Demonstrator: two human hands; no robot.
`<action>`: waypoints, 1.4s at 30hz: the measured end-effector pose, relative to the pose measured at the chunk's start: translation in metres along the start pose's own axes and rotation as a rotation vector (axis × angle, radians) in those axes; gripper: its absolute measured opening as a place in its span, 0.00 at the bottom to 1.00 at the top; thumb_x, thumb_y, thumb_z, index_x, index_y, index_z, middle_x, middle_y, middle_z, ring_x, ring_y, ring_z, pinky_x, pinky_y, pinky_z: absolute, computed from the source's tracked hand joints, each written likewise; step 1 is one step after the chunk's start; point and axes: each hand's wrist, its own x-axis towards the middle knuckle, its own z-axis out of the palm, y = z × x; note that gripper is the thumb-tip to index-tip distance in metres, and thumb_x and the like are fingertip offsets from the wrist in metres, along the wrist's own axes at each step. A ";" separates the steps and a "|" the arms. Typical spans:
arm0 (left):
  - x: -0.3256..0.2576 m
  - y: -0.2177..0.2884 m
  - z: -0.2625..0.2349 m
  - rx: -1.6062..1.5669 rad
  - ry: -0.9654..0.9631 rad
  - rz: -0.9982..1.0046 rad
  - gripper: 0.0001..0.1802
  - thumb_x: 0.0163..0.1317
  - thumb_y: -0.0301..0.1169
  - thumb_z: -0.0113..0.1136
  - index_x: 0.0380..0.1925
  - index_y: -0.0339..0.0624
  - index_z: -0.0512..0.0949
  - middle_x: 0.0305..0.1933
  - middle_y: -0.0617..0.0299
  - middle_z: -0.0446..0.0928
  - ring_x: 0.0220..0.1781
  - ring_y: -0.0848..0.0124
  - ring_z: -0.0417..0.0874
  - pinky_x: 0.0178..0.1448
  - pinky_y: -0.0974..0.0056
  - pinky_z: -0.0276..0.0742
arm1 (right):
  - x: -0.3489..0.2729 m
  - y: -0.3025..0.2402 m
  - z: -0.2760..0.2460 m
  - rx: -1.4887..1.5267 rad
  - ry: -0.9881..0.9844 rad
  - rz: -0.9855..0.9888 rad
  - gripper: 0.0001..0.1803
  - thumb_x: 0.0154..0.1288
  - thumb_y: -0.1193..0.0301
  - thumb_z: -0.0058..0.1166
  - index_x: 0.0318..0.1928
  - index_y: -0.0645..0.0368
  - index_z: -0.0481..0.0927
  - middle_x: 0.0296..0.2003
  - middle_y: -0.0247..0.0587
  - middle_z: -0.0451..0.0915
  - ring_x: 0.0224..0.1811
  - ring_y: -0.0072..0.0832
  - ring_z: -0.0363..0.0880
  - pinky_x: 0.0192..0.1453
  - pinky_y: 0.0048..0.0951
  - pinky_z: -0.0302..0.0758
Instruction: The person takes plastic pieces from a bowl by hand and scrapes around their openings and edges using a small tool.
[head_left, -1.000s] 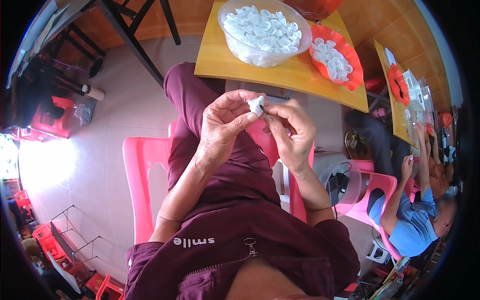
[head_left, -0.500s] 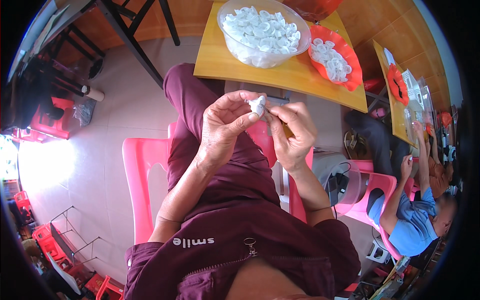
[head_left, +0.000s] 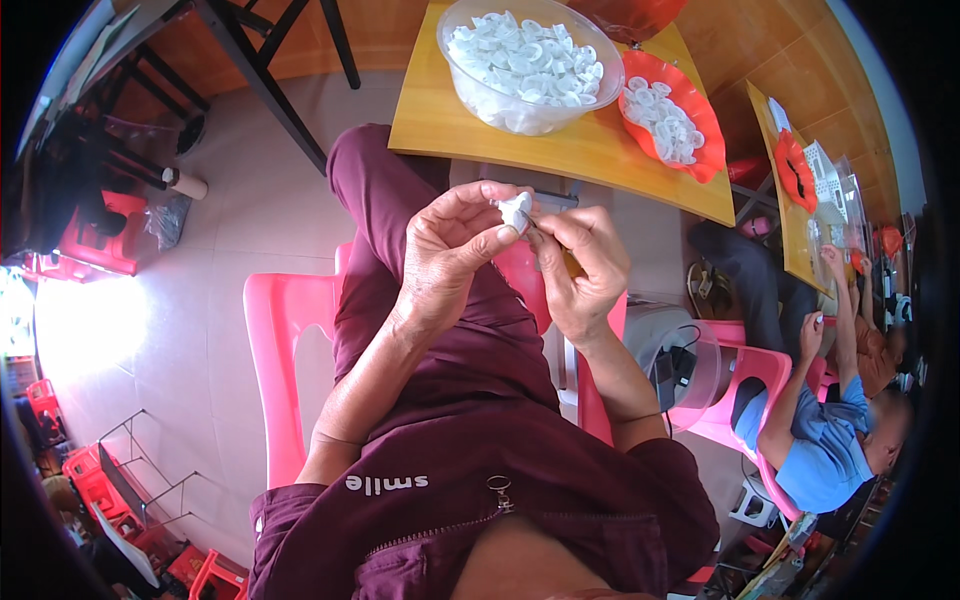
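Note:
Over my lap, my left hand [head_left: 447, 240] pinches a small white rounded plastic piece [head_left: 515, 211] between thumb and fingers. My right hand [head_left: 583, 262] is closed beside it, thumb and forefinger pressed on a thin dark pointed tool [head_left: 534, 222] whose tip meets the piece's right side. Most of the tool is hidden by my fingers, so its exact kind does not show. Ahead on the table, a clear plastic bowl [head_left: 500, 112] is heaped with similar white pieces. To its right, a red scalloped dish [head_left: 708, 132] holds more of them, looking more translucent.
The yellow wooden table [head_left: 430, 120] ends just beyond my hands. I sit on a pink plastic chair [head_left: 265, 340]. At the right, a co-worker in a blue shirt [head_left: 825, 450] sits by another table [head_left: 765, 150], holding something small and white. A black metal frame [head_left: 260, 80] stands at the left.
My right hand has shifted very slightly left, toward the white piece. My left hand keeps its place and its pinch.

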 end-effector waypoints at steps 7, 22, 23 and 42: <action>-0.001 0.001 0.000 -0.016 0.006 -0.006 0.18 0.54 0.18 0.61 0.46 0.33 0.73 0.48 0.53 0.77 0.51 0.69 0.78 0.58 0.64 0.73 | 0.000 0.000 0.002 0.003 0.020 -0.017 0.12 0.50 0.86 0.59 0.38 0.62 0.82 0.27 0.37 0.74 0.26 0.24 0.74 0.28 0.22 0.69; -0.003 -0.002 -0.002 -0.018 0.000 -0.021 0.18 0.54 0.20 0.61 0.47 0.34 0.73 0.49 0.53 0.76 0.53 0.66 0.77 0.58 0.63 0.74 | -0.007 0.003 0.004 -0.162 0.092 -0.177 0.14 0.47 0.84 0.60 0.39 0.64 0.82 0.25 0.38 0.74 0.21 0.26 0.74 0.22 0.25 0.69; -0.003 -0.003 -0.002 0.007 -0.007 -0.017 0.19 0.55 0.23 0.62 0.48 0.35 0.72 0.50 0.53 0.75 0.54 0.62 0.77 0.57 0.61 0.75 | -0.007 0.002 0.004 -0.163 0.092 -0.177 0.14 0.47 0.84 0.60 0.39 0.64 0.82 0.25 0.38 0.74 0.21 0.26 0.74 0.22 0.25 0.69; -0.002 -0.005 -0.002 -0.094 -0.005 -0.010 0.17 0.56 0.23 0.61 0.47 0.35 0.73 0.49 0.50 0.77 0.52 0.65 0.78 0.58 0.61 0.73 | -0.006 -0.008 0.004 -0.359 0.021 -0.255 0.17 0.45 0.85 0.59 0.39 0.64 0.82 0.25 0.37 0.73 0.21 0.26 0.74 0.21 0.25 0.68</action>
